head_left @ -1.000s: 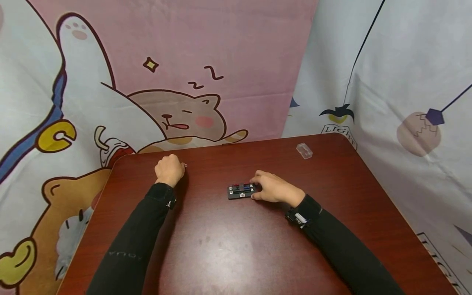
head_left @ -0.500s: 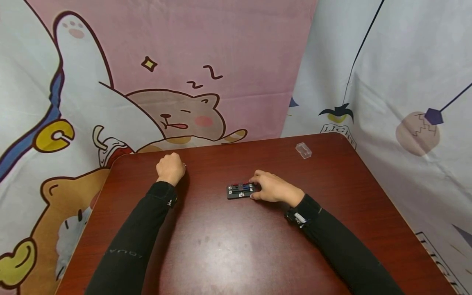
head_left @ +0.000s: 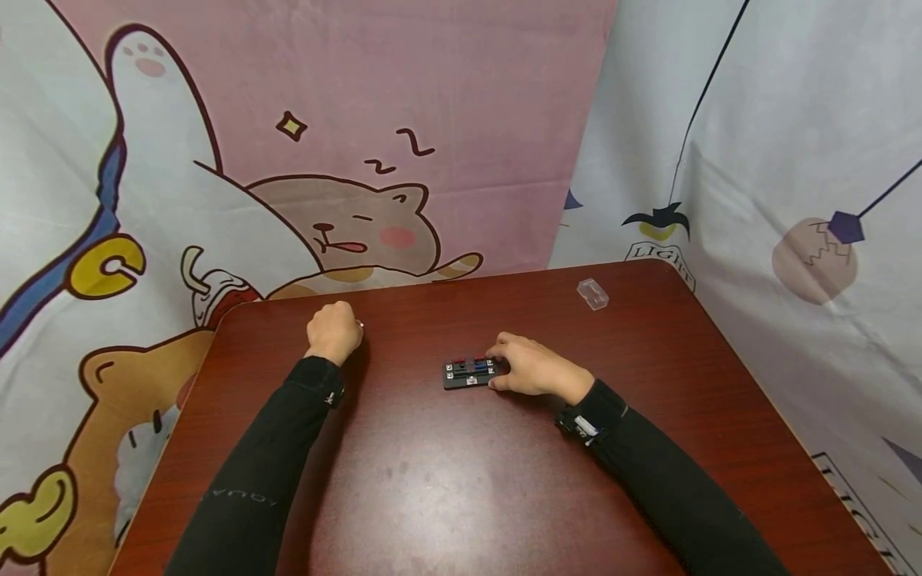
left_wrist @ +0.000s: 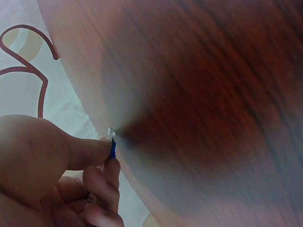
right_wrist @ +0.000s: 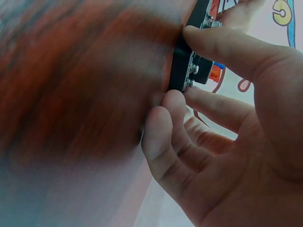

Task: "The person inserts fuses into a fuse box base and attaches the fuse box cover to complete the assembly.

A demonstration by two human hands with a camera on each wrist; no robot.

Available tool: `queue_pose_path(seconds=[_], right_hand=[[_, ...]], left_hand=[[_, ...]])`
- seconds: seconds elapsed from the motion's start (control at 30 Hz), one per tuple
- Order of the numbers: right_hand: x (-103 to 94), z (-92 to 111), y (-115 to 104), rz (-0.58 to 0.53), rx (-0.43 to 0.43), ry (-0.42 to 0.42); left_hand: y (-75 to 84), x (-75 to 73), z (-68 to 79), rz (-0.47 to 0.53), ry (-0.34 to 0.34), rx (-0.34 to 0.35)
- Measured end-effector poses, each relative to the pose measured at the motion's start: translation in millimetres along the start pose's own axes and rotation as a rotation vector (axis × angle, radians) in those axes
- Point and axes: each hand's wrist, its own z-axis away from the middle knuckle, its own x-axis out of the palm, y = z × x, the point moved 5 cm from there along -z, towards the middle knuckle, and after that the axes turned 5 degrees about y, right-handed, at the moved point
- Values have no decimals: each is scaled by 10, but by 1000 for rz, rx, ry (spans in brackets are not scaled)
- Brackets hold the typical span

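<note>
On the wooden table lies a black fuse block (head_left: 467,374) with red and blue blade fuses seated in it and metal screw terminals along it. The person's right hand (head_left: 536,366) grips its right end; in the right wrist view, the thumb and fingers touch the block's black base (right_wrist: 179,64). Off to the left, the left hand (head_left: 334,332) is held near the table's far left part. Seen from the left wrist, its thumb and forefinger pinch a small blue blade fuse (left_wrist: 112,149), whose metal prongs (left_wrist: 111,133) stick out.
A small clear plastic cover (head_left: 593,294) lies at the back right of the table (head_left: 432,480). Cartoon-printed cloth (head_left: 490,120) hangs right behind the table's far edge and along its right side.
</note>
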Motion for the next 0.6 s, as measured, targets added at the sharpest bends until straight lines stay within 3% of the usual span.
queue_pose_path(seconds=[0.07,0.1,0.3,0.33,0.6], right_hand=[[4,-2,4,0,3,-1],[7,-4,6,0,3,-1],[12,-12,10,5,3,-1],[12,-11,10,4,3,-2],[15,-8,18,-2,6,-6]], left_hand=[[2,0,-5,3,-1,3],[-78,92,-86,12,6,11],[-70,91,-44,46,23,36],[22,1,48,46,24,41],[270,-8,187,105,70,195]])
